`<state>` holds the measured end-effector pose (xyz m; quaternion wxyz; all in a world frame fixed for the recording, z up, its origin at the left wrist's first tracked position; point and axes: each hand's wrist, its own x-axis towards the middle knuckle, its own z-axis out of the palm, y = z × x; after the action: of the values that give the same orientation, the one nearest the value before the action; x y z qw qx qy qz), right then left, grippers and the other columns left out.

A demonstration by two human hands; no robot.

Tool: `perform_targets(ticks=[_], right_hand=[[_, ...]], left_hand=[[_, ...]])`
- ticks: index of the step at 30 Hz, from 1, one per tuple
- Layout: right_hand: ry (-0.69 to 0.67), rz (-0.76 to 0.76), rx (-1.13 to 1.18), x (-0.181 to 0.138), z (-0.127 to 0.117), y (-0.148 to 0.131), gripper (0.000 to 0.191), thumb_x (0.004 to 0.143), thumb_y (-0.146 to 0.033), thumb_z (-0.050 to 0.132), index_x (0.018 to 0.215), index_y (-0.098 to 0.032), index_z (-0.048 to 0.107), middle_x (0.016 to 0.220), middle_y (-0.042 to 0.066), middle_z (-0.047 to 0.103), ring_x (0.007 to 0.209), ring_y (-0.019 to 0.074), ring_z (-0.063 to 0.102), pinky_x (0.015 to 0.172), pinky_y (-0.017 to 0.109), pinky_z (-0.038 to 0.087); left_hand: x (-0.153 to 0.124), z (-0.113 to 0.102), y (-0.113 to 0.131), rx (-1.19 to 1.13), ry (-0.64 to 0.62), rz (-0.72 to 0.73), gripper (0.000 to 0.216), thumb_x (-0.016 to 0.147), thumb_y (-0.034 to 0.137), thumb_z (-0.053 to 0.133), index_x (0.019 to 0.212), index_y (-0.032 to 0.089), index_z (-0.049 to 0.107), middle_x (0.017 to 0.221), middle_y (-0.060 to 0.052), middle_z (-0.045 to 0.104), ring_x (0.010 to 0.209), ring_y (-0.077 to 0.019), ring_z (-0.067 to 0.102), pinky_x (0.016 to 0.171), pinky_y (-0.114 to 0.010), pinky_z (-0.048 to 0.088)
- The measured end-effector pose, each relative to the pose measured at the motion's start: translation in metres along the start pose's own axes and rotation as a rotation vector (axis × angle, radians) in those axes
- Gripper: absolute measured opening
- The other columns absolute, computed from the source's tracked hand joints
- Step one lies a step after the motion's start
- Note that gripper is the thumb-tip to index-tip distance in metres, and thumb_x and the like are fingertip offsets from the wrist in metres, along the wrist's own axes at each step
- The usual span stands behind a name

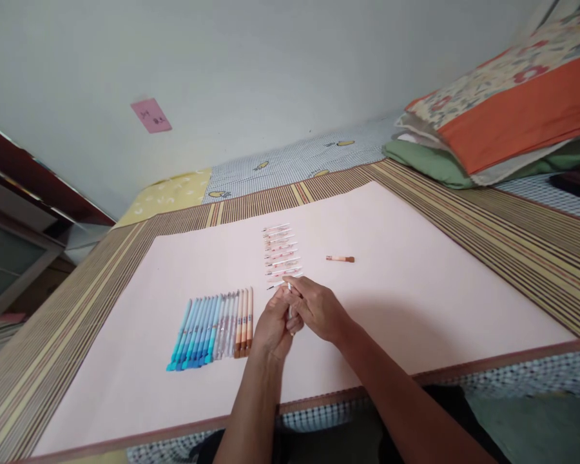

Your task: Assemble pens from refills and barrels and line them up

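Observation:
My left hand [272,324] and my right hand [318,309] meet over the pale pink sheet [415,303], fingers pinched together around a thin white pen part [290,312] held between them. Just beyond my fingers lies a column of several thin white pen refills [280,252]. Left of my hands sits a tidy row of several pens [212,328], blue ones at the left, clear ones in the middle, orange ones at the right. A lone orange pen cap [340,259] lies further right on the sheet.
The pink sheet rests on a striped woven mat [522,238] over a checked bed cover [294,161]. Folded bedding and an orange floral pillow [507,109] are stacked at the back right. A pink note [151,115] is stuck on the wall. Dark furniture [14,212] stands at left.

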<state>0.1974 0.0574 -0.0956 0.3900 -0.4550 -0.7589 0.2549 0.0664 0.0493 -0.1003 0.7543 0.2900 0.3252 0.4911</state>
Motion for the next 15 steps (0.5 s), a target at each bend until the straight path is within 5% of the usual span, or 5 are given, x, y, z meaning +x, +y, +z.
perform_targets(ticks=[15], right_hand=[[0.029,-0.018,0.021,-0.0003,0.0028,-0.0053,0.03,0.102,-0.042,0.044,0.115,-0.023,0.064,0.099,0.006,0.069,0.09,0.0196,0.065,0.08,0.029,0.049]], left_hand=[[0.0009,0.0005,-0.0024,0.02,0.021,0.037,0.034,0.086,0.046,0.072,0.086,0.017,0.055,0.051,0.01,0.038,0.039,-0.0024,0.022,0.039,-0.016,0.016]])
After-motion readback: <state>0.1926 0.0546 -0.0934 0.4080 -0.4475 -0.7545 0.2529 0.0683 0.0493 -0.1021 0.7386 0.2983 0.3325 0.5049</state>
